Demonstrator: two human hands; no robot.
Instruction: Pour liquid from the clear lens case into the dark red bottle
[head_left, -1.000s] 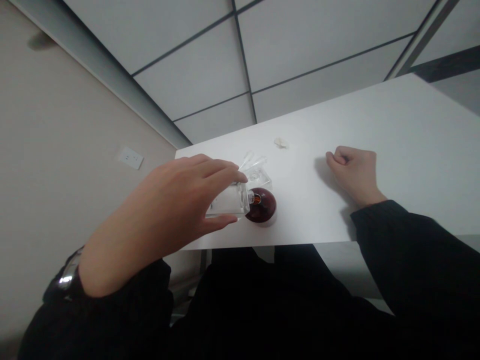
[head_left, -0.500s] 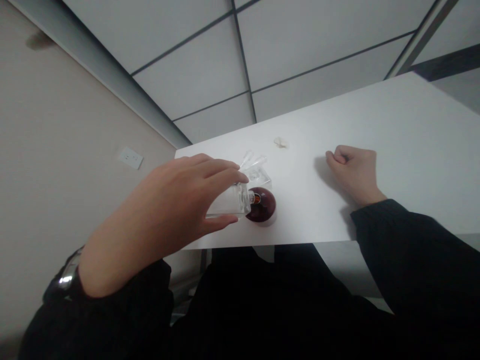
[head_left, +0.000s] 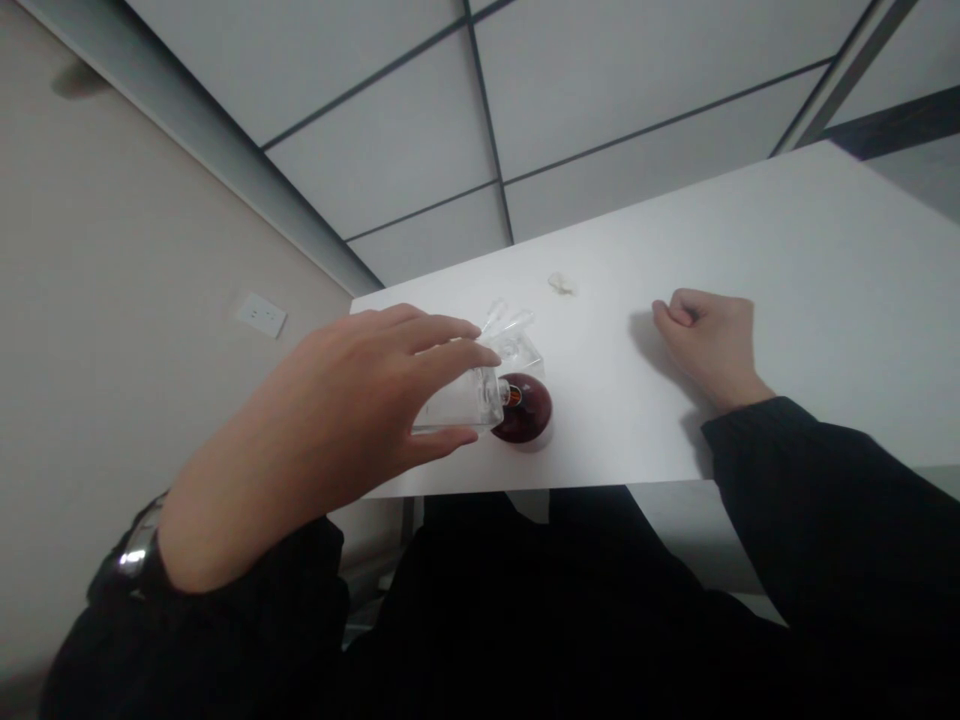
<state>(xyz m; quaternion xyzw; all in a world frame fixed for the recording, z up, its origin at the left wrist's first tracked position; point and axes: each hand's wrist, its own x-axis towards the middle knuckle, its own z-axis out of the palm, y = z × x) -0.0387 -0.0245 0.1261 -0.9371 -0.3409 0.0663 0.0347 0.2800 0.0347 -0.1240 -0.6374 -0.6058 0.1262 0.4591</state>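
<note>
My left hand (head_left: pixel 375 400) grips a clear glass bottle (head_left: pixel 461 400) between thumb and fingers. The bottle lies tipped on its side, its neck pointing right. Its mouth is right at a round, dark red, glossy vessel (head_left: pixel 529 415), over a small amber-coloured spot on top; whether they touch I cannot tell. Behind them on the table is a clear, square-looking glass or plastic piece (head_left: pixel 521 352) with clear slender parts (head_left: pixel 510 322), partly hidden by my fingers. My right hand (head_left: pixel 709 340) rests on the tabletop as a closed fist, apart from these things, with nothing visible in it.
The white table (head_left: pixel 622 420) has a small crumpled translucent scrap (head_left: pixel 561 284) towards its back edge. Panelled white doors (head_left: pixel 390 130) rise behind it. At the left, a wall carries a socket (head_left: pixel 262 315).
My left hand and the tilted bottle have shifted only very slightly to the right. The right fist and the things on the table stay where they were.
</note>
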